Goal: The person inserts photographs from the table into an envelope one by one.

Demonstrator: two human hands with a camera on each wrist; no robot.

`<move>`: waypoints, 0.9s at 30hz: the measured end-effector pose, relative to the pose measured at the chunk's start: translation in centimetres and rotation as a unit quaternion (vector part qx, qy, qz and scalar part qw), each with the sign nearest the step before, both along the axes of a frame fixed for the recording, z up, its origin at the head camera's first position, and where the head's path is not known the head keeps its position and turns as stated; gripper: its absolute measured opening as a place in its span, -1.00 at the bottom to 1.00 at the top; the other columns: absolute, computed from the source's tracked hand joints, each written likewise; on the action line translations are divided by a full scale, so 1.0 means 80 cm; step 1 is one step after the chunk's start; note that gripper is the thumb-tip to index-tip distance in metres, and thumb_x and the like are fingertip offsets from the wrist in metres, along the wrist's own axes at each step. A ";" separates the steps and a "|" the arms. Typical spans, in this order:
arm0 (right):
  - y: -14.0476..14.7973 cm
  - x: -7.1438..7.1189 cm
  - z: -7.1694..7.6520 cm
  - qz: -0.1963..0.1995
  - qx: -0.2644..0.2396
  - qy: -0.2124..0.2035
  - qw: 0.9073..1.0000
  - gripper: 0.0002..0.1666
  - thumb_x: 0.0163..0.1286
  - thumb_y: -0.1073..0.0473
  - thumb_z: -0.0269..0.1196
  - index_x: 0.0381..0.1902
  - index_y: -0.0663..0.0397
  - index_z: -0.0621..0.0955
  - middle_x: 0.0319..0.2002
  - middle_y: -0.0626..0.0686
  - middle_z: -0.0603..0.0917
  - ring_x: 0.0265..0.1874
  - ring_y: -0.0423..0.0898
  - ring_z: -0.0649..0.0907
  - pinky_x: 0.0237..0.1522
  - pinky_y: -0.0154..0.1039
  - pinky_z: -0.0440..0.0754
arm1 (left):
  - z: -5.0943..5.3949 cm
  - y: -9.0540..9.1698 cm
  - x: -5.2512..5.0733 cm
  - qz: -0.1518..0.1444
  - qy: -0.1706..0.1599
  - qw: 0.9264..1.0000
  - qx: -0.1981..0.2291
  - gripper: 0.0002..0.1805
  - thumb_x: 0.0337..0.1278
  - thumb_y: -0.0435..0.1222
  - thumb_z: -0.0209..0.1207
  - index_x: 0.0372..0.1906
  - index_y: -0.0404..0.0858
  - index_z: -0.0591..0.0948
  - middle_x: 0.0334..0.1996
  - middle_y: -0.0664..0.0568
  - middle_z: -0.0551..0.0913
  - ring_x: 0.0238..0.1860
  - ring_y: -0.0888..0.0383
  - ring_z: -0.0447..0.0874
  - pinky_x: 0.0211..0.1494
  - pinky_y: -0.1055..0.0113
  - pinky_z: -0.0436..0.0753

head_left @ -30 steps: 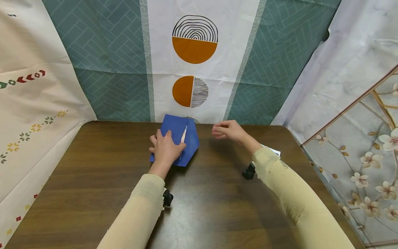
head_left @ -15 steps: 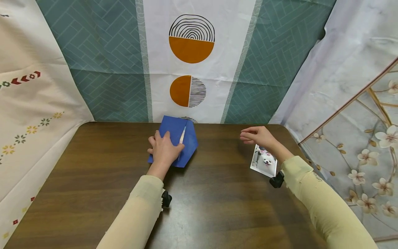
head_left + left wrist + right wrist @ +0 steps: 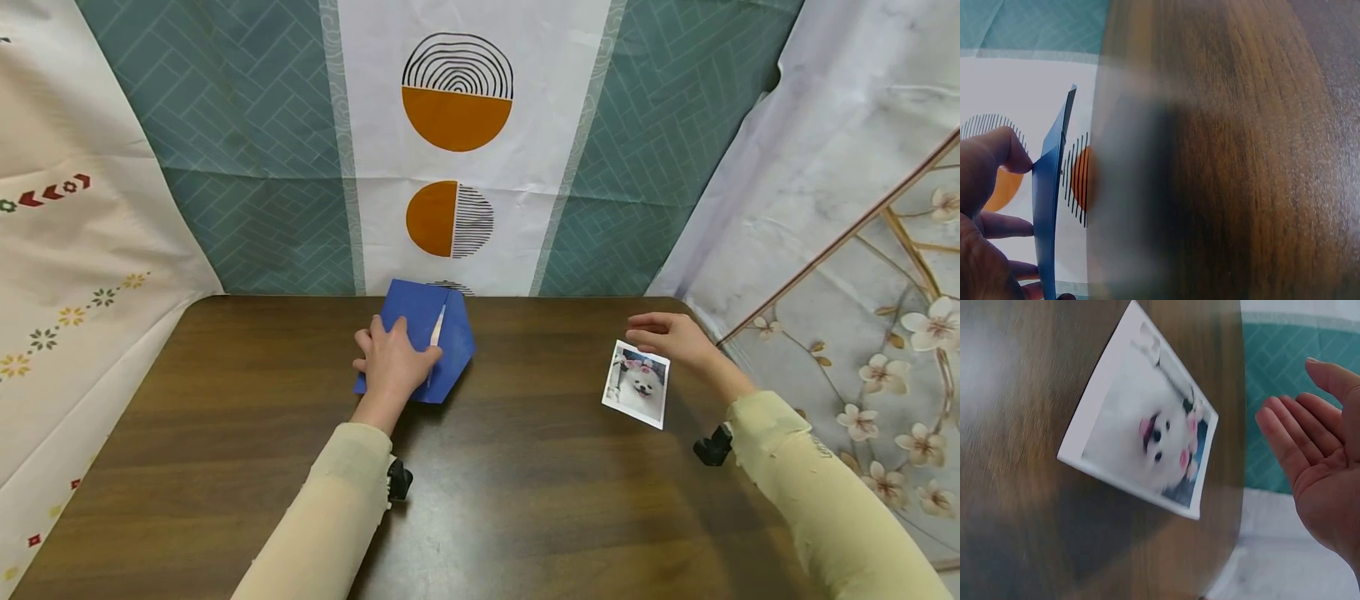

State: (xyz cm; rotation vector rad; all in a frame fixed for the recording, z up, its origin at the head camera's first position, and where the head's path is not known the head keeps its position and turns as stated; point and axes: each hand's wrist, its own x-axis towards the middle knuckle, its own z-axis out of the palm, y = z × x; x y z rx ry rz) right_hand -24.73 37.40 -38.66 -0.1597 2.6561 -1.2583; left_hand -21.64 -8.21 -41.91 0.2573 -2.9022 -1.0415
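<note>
A blue paper envelope (image 3: 454,358) is at the back of the table, left of the middle. A slit running down its face shows a white strip inside. My left hand (image 3: 390,358) grips the envelope, fingers spread over the left half. In the left wrist view, thumb and fingers meet one face of the envelope (image 3: 1047,194), and a fingertip shows past its far side. On the right, a white-bordered photo of a white dog (image 3: 636,385) lies on the table. My right hand (image 3: 671,337) hovers at its upper corner; in the right wrist view its fingers (image 3: 1297,428) hold nothing.
The brown wooden table (image 3: 510,492) reaches back to a patterned cloth (image 3: 300,167). Cloths also hang at the left (image 3: 97,250) and right (image 3: 862,333) sides. Each wrist carries a small black camera (image 3: 712,446).
My right hand has moved to the right, from beside the envelope to the photo, which now shows fully from behind the arm. The left hand stays on the envelope.
</note>
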 end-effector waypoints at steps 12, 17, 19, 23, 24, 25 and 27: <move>0.052 0.006 -0.025 -0.020 0.100 0.056 0.993 -0.34 0.56 0.06 0.36 0.38 0.45 0.55 0.22 0.41 0.70 -0.04 -0.32 0.72 -0.11 -0.54 0.57 | -0.004 0.001 0.000 0.001 -0.008 1.000 0.005 -0.11 0.29 0.02 0.36 0.58 -0.34 0.39 0.65 -0.45 0.02 0.53 -0.45 -0.03 0.28 -0.57 0.23; 0.065 0.011 -0.033 -0.021 0.111 0.059 0.992 -0.33 0.56 0.15 0.34 0.40 0.56 0.47 0.26 0.54 0.61 0.22 0.34 0.67 -0.12 -0.60 0.50 | -0.003 0.001 0.001 0.002 -0.003 1.000 0.004 -0.13 0.28 0.01 0.37 0.56 -0.34 0.41 0.64 -0.45 0.04 0.52 -0.45 -0.02 0.28 -0.57 0.24; 0.068 0.013 -0.036 -0.026 0.121 0.055 0.991 -0.30 0.56 0.15 0.34 0.41 0.58 0.44 0.26 0.57 0.59 0.25 0.43 0.63 -0.11 -0.56 0.52 | -0.004 0.001 0.001 0.002 0.001 1.000 0.004 -0.13 0.27 0.01 0.37 0.56 -0.35 0.42 0.64 -0.46 0.05 0.52 -0.45 -0.01 0.27 -0.57 0.25; 0.074 0.017 -0.044 -0.039 0.145 0.041 0.988 -0.26 0.55 0.10 0.36 0.42 0.57 0.43 0.27 0.56 0.58 0.25 0.44 0.62 0.06 -0.21 0.66 | -0.004 0.002 0.001 0.002 0.003 1.000 0.004 -0.13 0.27 0.00 0.38 0.55 -0.35 0.43 0.63 -0.47 0.05 0.52 -0.46 -0.01 0.26 -0.56 0.26; 0.075 0.018 -0.047 -0.040 0.151 0.038 0.987 -0.25 0.56 0.09 0.35 0.42 0.57 0.43 0.27 0.56 0.58 0.26 0.43 0.62 0.12 -0.10 0.67 | -0.005 0.002 0.001 0.002 0.002 1.000 0.003 -0.13 0.27 0.00 0.37 0.55 -0.35 0.43 0.63 -0.47 0.05 0.52 -0.46 -0.01 0.26 -0.56 0.26; 0.076 0.018 -0.049 -0.042 0.154 0.038 0.987 -0.25 0.55 0.08 0.36 0.42 0.57 0.43 0.27 0.55 0.59 0.25 0.43 0.62 0.16 0.02 0.65 | -0.005 0.001 0.001 0.003 0.002 1.000 0.002 -0.14 0.27 0.00 0.37 0.55 -0.35 0.43 0.64 -0.47 0.05 0.52 -0.46 -0.01 0.26 -0.56 0.26; 0.077 0.020 -0.055 -0.045 0.156 0.035 0.986 -0.24 0.55 0.06 0.37 0.42 0.56 0.44 0.26 0.54 0.60 0.25 0.43 0.62 0.21 0.17 0.61 | -0.005 0.001 0.001 0.004 0.001 1.000 0.003 -0.14 0.27 0.00 0.37 0.55 -0.35 0.43 0.64 -0.46 0.04 0.52 -0.46 -0.01 0.26 -0.56 0.25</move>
